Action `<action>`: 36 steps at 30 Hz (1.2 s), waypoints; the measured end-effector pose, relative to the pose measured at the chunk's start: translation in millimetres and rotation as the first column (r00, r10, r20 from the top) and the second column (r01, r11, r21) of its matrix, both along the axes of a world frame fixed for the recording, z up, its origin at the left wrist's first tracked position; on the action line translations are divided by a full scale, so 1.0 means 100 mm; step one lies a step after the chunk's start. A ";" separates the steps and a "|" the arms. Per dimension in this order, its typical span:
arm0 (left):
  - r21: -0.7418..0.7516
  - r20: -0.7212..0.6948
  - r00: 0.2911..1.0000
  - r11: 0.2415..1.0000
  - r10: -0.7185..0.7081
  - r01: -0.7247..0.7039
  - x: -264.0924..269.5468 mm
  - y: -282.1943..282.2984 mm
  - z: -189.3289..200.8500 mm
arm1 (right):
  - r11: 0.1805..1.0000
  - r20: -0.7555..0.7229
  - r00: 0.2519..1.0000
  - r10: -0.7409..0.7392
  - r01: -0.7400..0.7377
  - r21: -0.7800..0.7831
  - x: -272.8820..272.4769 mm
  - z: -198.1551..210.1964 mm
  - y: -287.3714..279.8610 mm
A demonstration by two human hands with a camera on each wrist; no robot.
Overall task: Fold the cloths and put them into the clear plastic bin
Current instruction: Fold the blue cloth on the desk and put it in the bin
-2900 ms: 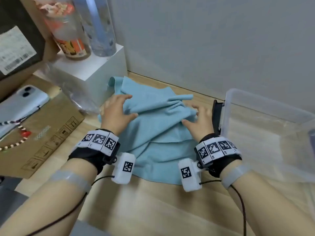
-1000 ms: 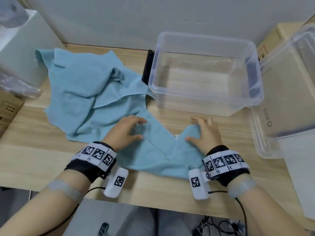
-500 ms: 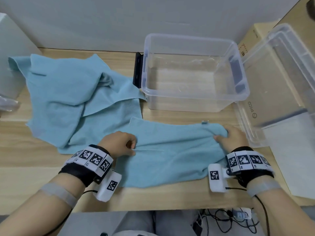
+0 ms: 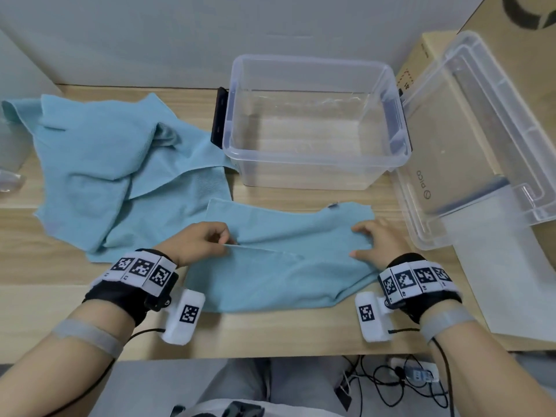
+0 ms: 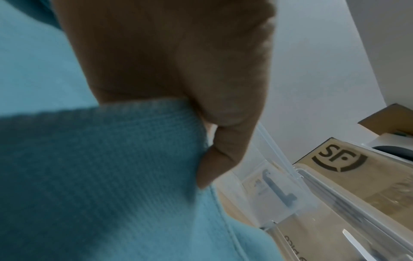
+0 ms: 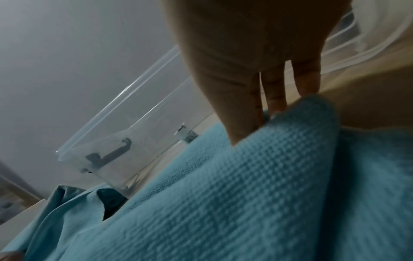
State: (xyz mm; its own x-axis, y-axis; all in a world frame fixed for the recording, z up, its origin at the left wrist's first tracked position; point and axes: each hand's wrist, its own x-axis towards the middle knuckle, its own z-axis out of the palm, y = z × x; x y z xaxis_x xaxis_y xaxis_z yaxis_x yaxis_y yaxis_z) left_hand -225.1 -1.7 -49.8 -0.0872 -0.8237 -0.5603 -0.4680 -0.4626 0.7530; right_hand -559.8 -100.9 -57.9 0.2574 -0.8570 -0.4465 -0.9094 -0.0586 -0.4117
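Observation:
A light blue cloth (image 4: 285, 266) lies spread on the wooden table in front of me, between both hands. My left hand (image 4: 210, 239) pinches a folded edge of that cloth (image 5: 111, 176) between thumb and forefinger at its left side. My right hand (image 4: 373, 240) rests on the cloth's right end with straight fingers (image 6: 274, 91), and a ridge of cloth (image 6: 257, 176) rises in front of them. The clear plastic bin (image 4: 301, 159) stands just behind the cloth and holds nothing. A heap of more blue cloths (image 4: 99, 164) lies at the left.
A clear lid or second clear tub (image 4: 481, 130) leans at the right against a cardboard box (image 4: 526, 40). White sheets (image 4: 505, 266) lie under it. A white box (image 4: 12, 85) stands at the far left. Cables (image 4: 406, 383) hang below the table's front edge.
Both hands drew one cloth out of the heap and pulled it wide in front of the bin. The right hand's grip on the corner has loosened to straight fingers.

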 end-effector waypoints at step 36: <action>-0.214 0.389 0.896 0.967 0.215 -0.139 0.11 -0.27 -0.04 | 0.973 0.117 0.966 -0.229 0.227 0.029 0.10 -0.05 -0.37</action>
